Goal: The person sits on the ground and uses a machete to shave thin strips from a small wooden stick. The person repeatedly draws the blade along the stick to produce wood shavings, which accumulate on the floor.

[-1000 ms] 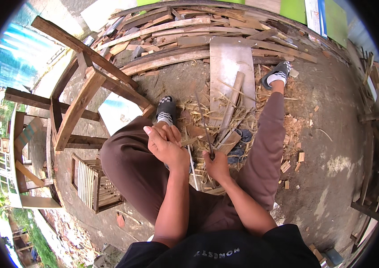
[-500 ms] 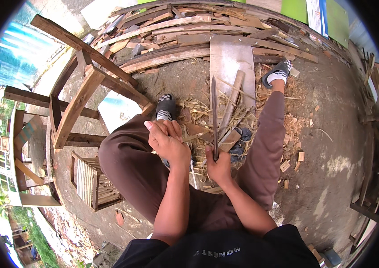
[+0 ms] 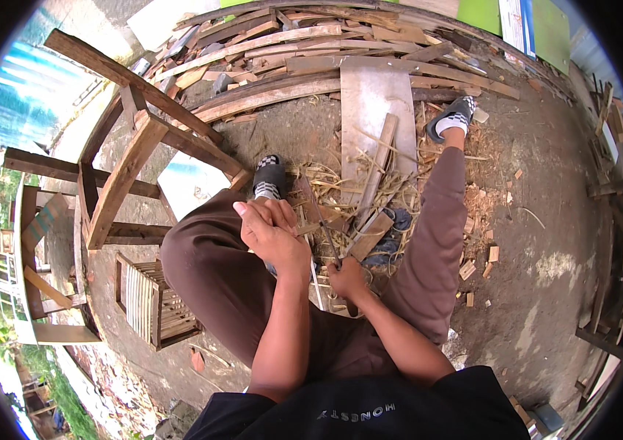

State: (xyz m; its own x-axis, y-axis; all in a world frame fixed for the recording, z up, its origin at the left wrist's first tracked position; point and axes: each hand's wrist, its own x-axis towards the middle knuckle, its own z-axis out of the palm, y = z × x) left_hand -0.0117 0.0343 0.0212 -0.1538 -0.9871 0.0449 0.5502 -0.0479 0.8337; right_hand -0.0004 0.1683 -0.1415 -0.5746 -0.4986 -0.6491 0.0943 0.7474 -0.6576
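My left hand [image 3: 271, 227] is closed above my left knee, thumb up. A pale wood-coloured piece shows beside its fingers, but what the fist grips is hidden. My right hand [image 3: 346, 280] is wrapped round the handle of a long, narrow, dark-bladed machete [image 3: 317, 209]. The blade slants away and to the left, its tip near my left foot, and the handle's butt shows below the hand. Just beyond the right hand lie a short wood block [image 3: 371, 233] and dark blue cloth [image 3: 399, 238]. A thin white strip [image 3: 316, 275] hangs between my hands.
Shavings and a narrow board [image 3: 379, 165] lie over a flat grey sheet [image 3: 355, 88] between my feet. A wooden frame [image 3: 124, 180] and a slatted crate [image 3: 141, 301] stand at left. Stacked planks [image 3: 275, 92] lie at the back; wood chips [image 3: 467, 270] are scattered at right.
My right hand has moved slightly left, and the machete has swung from pointing straight ahead to slanting left. The left hand has barely moved.
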